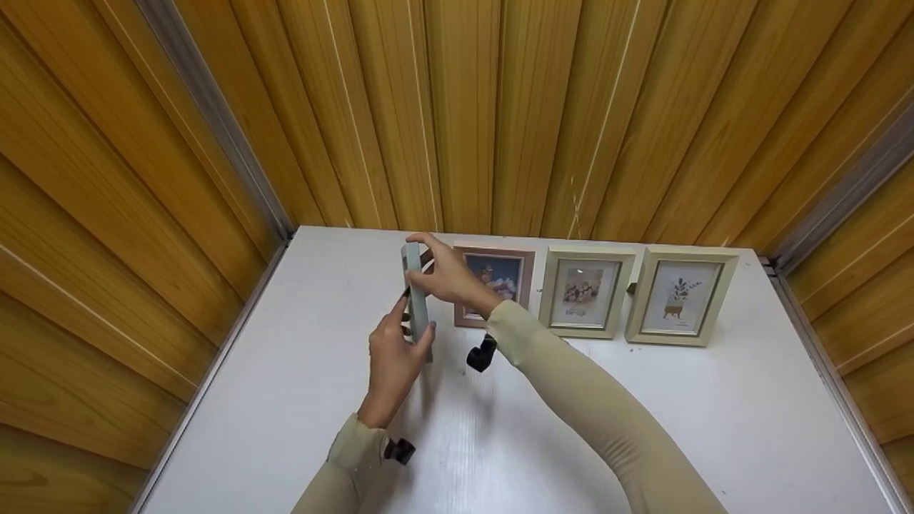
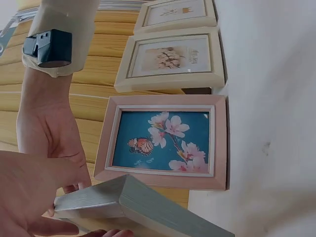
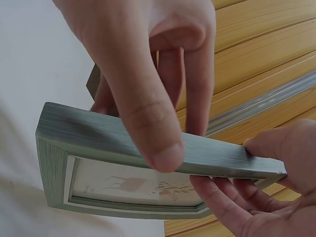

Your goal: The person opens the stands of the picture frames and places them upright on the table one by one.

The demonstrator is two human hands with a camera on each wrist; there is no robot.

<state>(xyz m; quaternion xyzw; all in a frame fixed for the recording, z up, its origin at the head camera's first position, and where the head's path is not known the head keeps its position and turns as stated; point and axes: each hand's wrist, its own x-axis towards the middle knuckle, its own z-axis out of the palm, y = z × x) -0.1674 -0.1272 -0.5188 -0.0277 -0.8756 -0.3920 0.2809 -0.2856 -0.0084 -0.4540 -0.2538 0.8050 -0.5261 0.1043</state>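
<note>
In the head view both hands hold a grey-green picture frame (image 1: 418, 307), upright and seen almost edge-on, at the left of a row of standing frames. My left hand (image 1: 395, 348) grips its lower part, thumb on one side and fingers on the other. At the upper end, my right hand (image 1: 446, 275) pinches it between thumb and fingers. The right wrist view shows the frame's wooden border (image 3: 54, 123) and a light plant print (image 3: 133, 185) behind it. Nearest to the hands stands a pink picture frame (image 2: 221, 143) with a butterfly and blossoms on blue.
Right of the pink one stand two cream picture frames, one with a flower print (image 1: 580, 293) and one with a potted plant print (image 1: 676, 296). All are on a white table (image 1: 300, 343) before a wood-panelled wall (image 1: 493, 121). Small black cameras (image 1: 481, 355) hang at both wrists.
</note>
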